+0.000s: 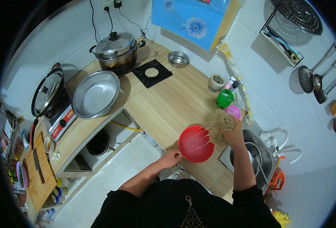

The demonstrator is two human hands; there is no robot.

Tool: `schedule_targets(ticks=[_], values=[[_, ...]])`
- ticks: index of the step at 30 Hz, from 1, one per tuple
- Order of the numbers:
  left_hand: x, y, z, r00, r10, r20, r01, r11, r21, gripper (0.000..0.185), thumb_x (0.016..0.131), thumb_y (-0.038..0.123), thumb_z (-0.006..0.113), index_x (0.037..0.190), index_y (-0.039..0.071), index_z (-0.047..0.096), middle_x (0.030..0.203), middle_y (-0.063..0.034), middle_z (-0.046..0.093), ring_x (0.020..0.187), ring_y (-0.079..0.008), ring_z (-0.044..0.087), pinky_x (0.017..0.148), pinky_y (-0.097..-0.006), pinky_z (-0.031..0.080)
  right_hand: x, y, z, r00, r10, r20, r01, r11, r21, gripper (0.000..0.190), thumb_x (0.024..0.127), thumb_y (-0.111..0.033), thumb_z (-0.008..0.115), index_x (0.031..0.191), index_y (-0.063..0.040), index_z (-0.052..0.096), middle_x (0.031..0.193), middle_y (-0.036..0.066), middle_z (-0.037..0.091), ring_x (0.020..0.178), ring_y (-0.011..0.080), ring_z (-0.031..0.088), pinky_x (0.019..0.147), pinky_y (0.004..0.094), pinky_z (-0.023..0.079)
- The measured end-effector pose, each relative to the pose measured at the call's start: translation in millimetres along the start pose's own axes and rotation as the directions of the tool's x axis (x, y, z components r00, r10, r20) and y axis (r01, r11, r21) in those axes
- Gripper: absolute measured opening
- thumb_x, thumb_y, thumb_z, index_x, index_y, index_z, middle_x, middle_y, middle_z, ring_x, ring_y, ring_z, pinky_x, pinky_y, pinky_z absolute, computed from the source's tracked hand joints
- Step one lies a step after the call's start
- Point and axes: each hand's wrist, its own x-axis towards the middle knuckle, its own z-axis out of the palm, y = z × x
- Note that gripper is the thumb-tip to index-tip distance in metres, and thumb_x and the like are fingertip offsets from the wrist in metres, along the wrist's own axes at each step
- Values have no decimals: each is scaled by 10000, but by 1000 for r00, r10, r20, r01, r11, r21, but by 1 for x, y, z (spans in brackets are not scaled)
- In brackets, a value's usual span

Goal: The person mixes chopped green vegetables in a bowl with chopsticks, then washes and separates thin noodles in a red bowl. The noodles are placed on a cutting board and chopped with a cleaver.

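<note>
A bundle of wet, pale, thin noodles (219, 125) hangs from my right hand (233, 131), its loose ends trailing over the right rim of a red plastic bowl (195, 144). My left hand (170, 158) grips the bowl's lower left rim. The bowl holds some cloudy liquid and a few pale strands. Behind the noodles, partly hidden by them, are a pink round item (233, 112) and a green container (225, 98).
At right is a steel sink (249, 136) with white taps (282, 139). Along the left counter stand a wide metal basin (96, 94), a lidded steel pot (116, 52), a lidded pan (48, 92), and a cutting board (38, 176) bearing a knife (38, 165).
</note>
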Motion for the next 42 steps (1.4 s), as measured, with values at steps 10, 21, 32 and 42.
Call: schedule_targets(ticks=[10,21,32,42], values=[[25,87,-14,821,562,-103,-560,827,47,631,691,51,685,1218,11,340,1191,-96,443,1094,-188,436,915,-299,374,1,8,3,999,-30,33,31,999,-28,202,669,-43,661,850,-27,571,741,13,591,682,98,532,631,261,436],[41,149,17,834,520,185,-530,848,3,655,650,184,728,1183,25,382,1166,-111,491,1092,-215,458,927,-327,366,6,2,26,998,-40,-38,39,998,-45,213,668,-65,648,865,-20,577,770,53,619,715,120,565,654,277,449],[68,122,23,852,480,208,-509,853,118,370,730,118,608,1063,20,480,1033,-114,571,987,-215,530,833,-323,417,9,26,30,994,-40,-106,40,999,-2,221,652,-14,635,865,-5,575,751,59,616,703,120,565,636,270,449],[88,107,22,841,444,309,-515,833,204,258,746,62,558,999,37,508,966,-98,574,903,-198,539,802,-313,425,6,17,32,993,65,-102,-69,997,-42,230,643,-13,652,860,-7,575,752,51,607,687,125,554,629,270,448]])
